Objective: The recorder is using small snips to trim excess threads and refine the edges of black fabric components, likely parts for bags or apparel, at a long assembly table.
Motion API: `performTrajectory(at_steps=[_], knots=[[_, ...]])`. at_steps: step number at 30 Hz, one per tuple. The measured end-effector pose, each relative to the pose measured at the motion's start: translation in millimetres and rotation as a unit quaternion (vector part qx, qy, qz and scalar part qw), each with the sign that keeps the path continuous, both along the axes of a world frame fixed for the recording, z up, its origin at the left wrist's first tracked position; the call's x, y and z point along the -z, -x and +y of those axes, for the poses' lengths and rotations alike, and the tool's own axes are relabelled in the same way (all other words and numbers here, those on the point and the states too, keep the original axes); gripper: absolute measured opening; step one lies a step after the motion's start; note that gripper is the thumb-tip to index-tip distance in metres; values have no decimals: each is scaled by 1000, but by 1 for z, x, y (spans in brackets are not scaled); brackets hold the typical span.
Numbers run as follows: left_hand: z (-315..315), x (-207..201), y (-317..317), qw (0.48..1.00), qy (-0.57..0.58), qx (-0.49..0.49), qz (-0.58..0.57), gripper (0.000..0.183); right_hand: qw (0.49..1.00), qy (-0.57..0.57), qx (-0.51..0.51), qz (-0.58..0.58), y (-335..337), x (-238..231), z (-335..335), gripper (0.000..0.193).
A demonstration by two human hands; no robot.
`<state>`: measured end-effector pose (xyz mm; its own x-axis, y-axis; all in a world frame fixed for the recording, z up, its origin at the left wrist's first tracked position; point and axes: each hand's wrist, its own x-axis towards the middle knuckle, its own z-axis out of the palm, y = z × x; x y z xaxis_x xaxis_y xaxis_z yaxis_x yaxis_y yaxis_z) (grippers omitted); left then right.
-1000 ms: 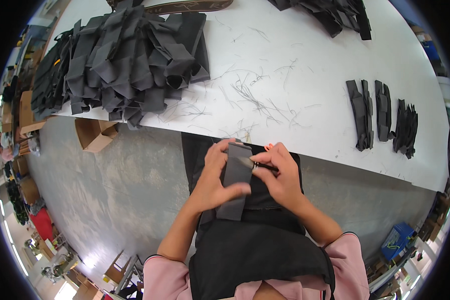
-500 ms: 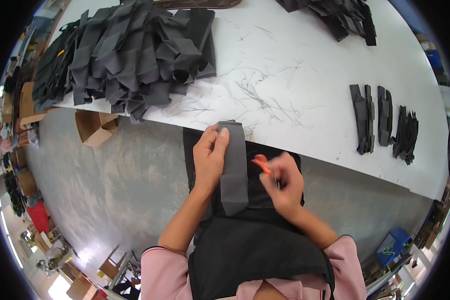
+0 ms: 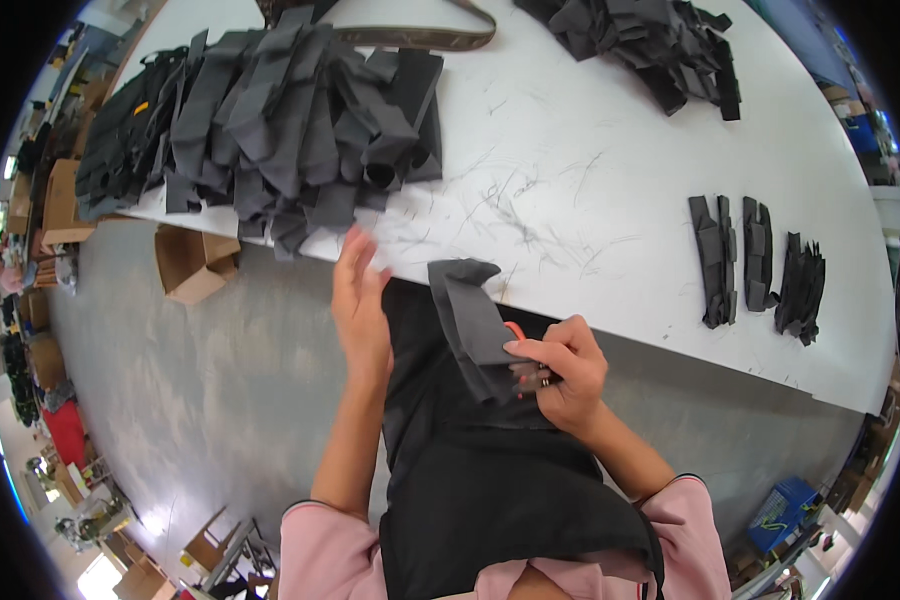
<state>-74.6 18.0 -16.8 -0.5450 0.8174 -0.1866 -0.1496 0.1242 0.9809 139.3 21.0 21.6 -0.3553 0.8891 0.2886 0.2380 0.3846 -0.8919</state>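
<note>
Right hand [image 3: 573, 368] grips strip [image 3: 467, 318] and orange tool [image 3: 514, 331] above our lap. Left hand [image 3: 360, 315] loose, seemingly empty, near heap [image 3: 290, 125]. We judge one strip in work; which of heap or bundles [image 3: 758, 250] is finished, we can't tell.

No text, number or sign can be read — the strap [image 3: 425, 40] on the table [image 3: 595, 115] is too blurred, the orange tab [image 3: 141, 108] on the dark pile [image 3: 290, 125] too small — for lettering to be made out.
</note>
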Motion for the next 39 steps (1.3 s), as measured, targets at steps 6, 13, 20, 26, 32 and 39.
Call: performTrajectory(at_steps=[6,13,20,26,32,39], knots=[[-28,-47,-26,975,-46,163,145,38,998,58,24,6,3,7,5,26],[-27,-33,-39,953,-21,245,175,25,949,307,-9,73,14,8,15,6],[-23,-34,-37,973,75,207,-72,11,908,394,2,146,22,2,23,16],[-19,-30,-40,980,74,153,-101,11,994,-13,80,-80,-1,-4,19,32],[-17,-32,-43,976,93,162,-110,13,978,-99,42,-179,-2,-6,26,36],[-17,-37,-47,976,100,151,-124,13,969,-149,31,-196,-1,-4,28,38]])
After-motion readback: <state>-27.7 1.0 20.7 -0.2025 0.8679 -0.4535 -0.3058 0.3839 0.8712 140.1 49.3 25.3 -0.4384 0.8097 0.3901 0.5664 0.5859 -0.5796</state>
